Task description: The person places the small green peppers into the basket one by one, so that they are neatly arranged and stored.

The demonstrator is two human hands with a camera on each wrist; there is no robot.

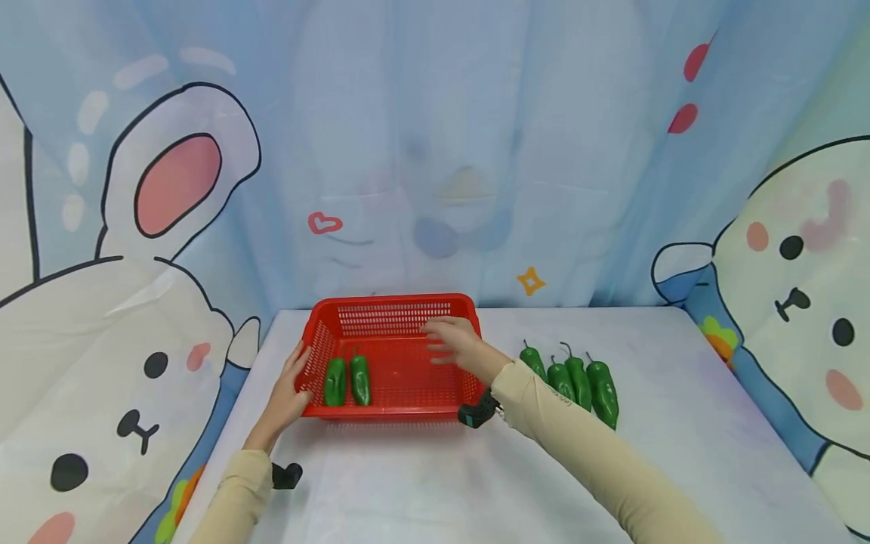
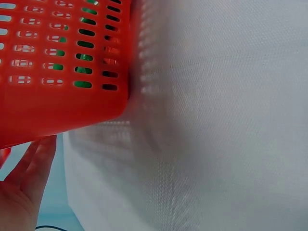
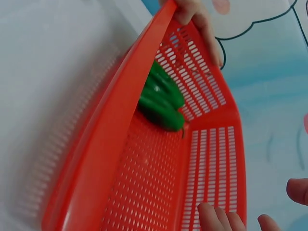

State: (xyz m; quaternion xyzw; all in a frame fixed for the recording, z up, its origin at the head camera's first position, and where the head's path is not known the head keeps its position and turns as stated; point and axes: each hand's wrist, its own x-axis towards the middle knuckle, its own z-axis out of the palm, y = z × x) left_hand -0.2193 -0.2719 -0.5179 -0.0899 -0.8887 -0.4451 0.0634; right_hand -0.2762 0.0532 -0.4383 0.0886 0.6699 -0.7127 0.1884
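Observation:
A red plastic basket [image 1: 408, 412] stands on the white table, with two green peppers [image 1: 360, 380] lying at the left of its floor. My left hand [image 1: 285, 397] holds the basket's left end, its fingers along the outer side and the thumb at the rim near the front corner. Over the basket's right part, my right hand [image 1: 458, 344] hovers with loosely bent fingers and nothing in them. Its fingertips [image 3: 214, 219] overlap the basket's wall in the right wrist view. Several more green peppers [image 1: 602, 393] lie on the table to the right, partly behind the right forearm.
The white table [image 1: 680, 393] backs onto a blue curtain [image 1: 578, 151] printed with cartoon animals. Black wrist cameras sit by both hands, the right one [image 1: 478, 410] close to the basket's front right corner.

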